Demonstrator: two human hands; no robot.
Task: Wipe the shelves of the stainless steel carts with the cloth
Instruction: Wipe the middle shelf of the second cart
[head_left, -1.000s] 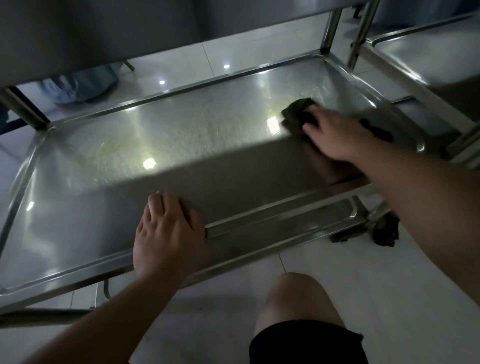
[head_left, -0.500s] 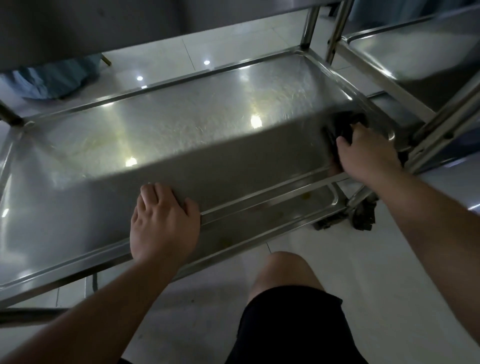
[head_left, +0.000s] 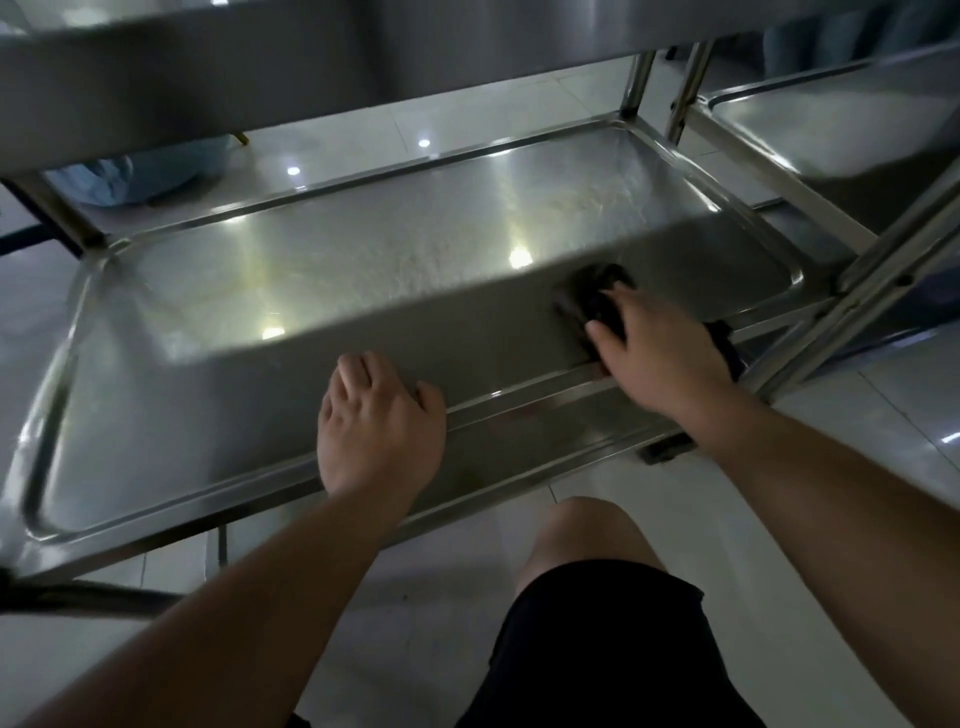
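Note:
A stainless steel cart's middle shelf (head_left: 363, 260) fills the view, a shallow tray with a raised rim. A dark cloth (head_left: 592, 296) lies bunched on the shelf near its front right corner. My right hand (head_left: 660, 348) holds the cloth down against the metal, fingers curled over it; a bit of cloth sticks out by my wrist. At the middle of the shelf's front rim rests my left hand (head_left: 382, 426), palm down, fingers on the shelf surface.
The cart's upper shelf (head_left: 208, 62) overhangs at the top. A lower shelf (head_left: 545, 431) shows under the front rim. A second steel cart (head_left: 831, 135) stands close on the right, its slanted post (head_left: 883, 270) beside my right hand. My knee (head_left: 576, 540) is over the tiled floor.
My right hand has wiped the cloth from the shelf's back right, along the right edge, then leftward near the front rim. My left hand stays on the rim.

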